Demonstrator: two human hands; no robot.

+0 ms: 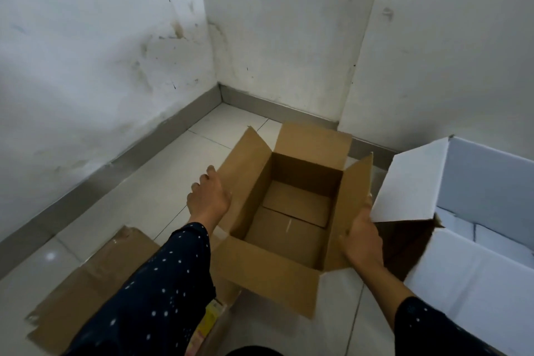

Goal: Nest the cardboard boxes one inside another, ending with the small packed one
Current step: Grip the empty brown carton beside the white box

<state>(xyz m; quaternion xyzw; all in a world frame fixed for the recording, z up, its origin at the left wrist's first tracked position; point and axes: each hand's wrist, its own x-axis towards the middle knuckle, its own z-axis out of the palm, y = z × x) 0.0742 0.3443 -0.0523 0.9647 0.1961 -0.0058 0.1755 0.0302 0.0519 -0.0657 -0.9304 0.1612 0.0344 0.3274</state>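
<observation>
An open brown cardboard box [271,269] stands on the tiled floor in the middle, all its flaps spread outward and nothing inside it. My left hand [207,196] rests against the outside of its left flap, fingers curled behind the flap's edge. My right hand [362,240] grips the box's right flap near its lower end. A larger white box [474,277] stands open at the right, its inside partly seen. At the lower left lies a smaller brown box [95,277] with tape on it, partly hidden by my left sleeve; something yellow [212,316] shows at its edge.
White walls meet in a corner [219,87] just behind the brown box, with a grey skirting along the floor. A wall pillar [433,52] juts out at the right above the white box. Pale floor tiles [138,182] lie to the left.
</observation>
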